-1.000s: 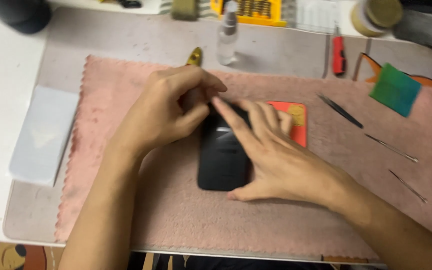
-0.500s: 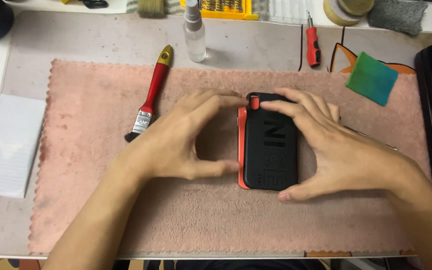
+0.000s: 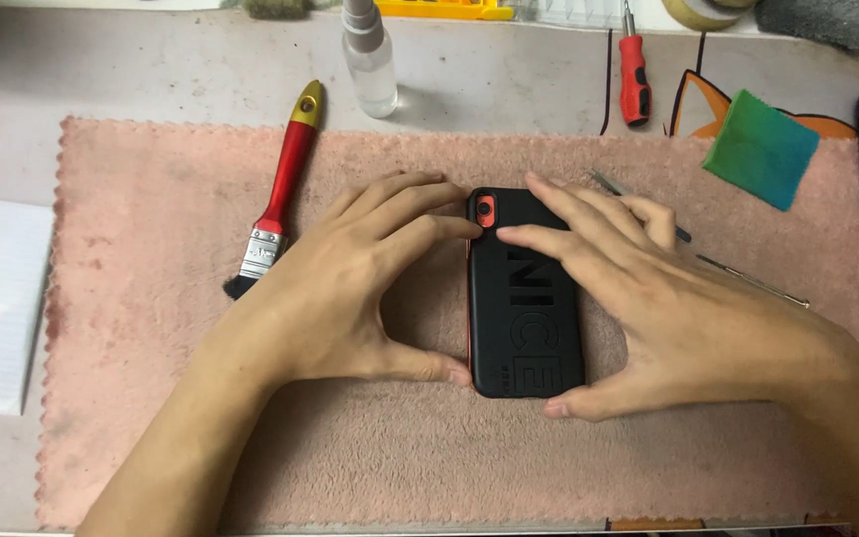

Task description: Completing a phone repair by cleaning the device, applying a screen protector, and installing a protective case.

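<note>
While both hands frame it, a phone in a black case point(image 3: 526, 293) lies face down near the middle of a pink cloth mat point(image 3: 151, 418) spread across the desk point(image 3: 151, 70), its long axis running from the far edge of the desk toward the near edge, the red-ringed camera opening at the far end. The left hand point(image 3: 350, 288) sits just to the phone's left — fingers spread in an arc, fingertips touching the far left corner by the camera, thumb tip pressed against the near left corner, a thin red strip showing along that side. The right hand point(image 3: 648, 308) comes from the opposite side, fingers splayed flat over the far half of the case, thumb against the near right corner. Neither hand pinches or lifts; both press and bracket the phone, about equally close.

Toward the mat's far left corner lies a red-handled brush point(image 3: 278, 189), well apart from the left hand. A clear spray bottle point(image 3: 369, 62) and a red screwdriver point(image 3: 633, 75) stand off at the desk's far edge; a green cloth square point(image 3: 763, 147) rests at the mat's far right corner, and thin metal tools point(image 3: 748, 283) lie just beyond the right hand.
</note>
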